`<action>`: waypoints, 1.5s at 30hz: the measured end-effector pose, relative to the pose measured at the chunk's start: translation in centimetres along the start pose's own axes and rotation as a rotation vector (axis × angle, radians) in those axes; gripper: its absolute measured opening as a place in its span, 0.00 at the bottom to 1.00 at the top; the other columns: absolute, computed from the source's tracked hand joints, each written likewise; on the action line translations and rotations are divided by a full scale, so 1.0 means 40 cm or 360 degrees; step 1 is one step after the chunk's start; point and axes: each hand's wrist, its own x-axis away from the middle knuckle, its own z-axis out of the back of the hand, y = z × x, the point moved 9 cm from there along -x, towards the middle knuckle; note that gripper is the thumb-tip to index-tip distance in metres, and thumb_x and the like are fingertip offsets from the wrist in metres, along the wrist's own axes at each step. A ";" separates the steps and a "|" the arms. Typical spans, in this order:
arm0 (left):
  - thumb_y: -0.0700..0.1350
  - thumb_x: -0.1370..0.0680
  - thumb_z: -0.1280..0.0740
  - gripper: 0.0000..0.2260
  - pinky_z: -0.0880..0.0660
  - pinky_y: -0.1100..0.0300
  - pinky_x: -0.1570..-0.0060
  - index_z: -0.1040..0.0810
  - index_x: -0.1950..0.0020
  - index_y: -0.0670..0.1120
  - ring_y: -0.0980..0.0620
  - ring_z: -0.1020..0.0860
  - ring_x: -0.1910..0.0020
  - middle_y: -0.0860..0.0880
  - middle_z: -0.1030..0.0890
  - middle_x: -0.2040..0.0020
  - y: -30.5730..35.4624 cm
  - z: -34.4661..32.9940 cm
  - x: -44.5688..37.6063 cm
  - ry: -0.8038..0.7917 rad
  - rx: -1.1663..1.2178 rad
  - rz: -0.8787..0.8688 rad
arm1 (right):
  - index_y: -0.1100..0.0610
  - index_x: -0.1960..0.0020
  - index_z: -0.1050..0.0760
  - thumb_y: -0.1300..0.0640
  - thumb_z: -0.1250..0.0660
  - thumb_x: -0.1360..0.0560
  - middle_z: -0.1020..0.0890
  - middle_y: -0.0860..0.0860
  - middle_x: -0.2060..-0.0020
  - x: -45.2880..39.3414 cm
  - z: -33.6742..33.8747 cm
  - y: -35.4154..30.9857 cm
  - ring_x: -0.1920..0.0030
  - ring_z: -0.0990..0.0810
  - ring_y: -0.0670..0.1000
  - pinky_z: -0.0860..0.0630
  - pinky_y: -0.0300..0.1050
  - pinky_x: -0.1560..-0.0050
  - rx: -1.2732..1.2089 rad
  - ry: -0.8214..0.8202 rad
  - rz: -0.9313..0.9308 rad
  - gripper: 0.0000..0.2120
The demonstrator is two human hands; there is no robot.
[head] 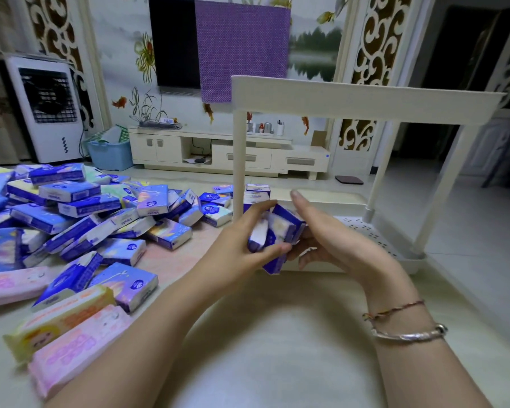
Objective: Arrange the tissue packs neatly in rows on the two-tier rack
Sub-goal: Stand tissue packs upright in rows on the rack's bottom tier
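Observation:
A cream two-tier rack stands on the floor ahead of me. Between both hands I hold a bunch of blue tissue packs just in front of the rack's lower tier. My left hand grips them from the left, thumb underneath. From the right, my right hand presses against them with fingers straight. A few blue packs stand at the lower tier's back left corner. A big loose heap of blue packs lies to the left.
Pink and yellow long packs lie at the near left. Against the far wall are a TV cabinet, a blue tub and an air cooler. Pale floor stretches in front of me.

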 end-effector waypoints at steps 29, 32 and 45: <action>0.44 0.20 0.42 0.15 0.21 0.59 0.56 0.18 0.55 0.39 0.47 0.16 0.59 0.41 0.15 0.55 -0.088 0.102 0.026 0.0327 0.0400 0.0879 | 0.48 0.47 0.31 0.54 0.30 0.30 0.23 0.47 0.50 -0.016 0.109 -0.013 0.55 0.22 0.44 0.26 0.36 0.63 0.0296 0.0510 0.0457 0.14; 0.40 0.21 0.44 0.12 0.24 0.53 0.51 0.24 0.61 0.43 0.50 0.19 0.61 0.44 0.17 0.58 -0.137 0.167 0.008 0.0702 0.0288 0.0747 | 0.49 0.46 0.30 0.46 0.27 0.38 0.27 0.51 0.45 -0.064 0.074 0.020 0.53 0.23 0.46 0.22 0.43 0.57 0.0675 0.0391 0.0297 0.24; 0.64 0.20 0.58 0.31 0.26 0.53 0.40 0.19 0.46 0.52 0.48 0.19 0.44 0.46 0.16 0.47 -0.276 -0.023 -0.107 0.0110 0.1154 0.0725 | 0.55 0.25 0.47 0.64 0.29 0.29 0.27 0.43 0.45 -0.171 -0.032 0.049 0.53 0.26 0.41 0.27 0.32 0.64 0.0370 0.0217 0.0155 0.39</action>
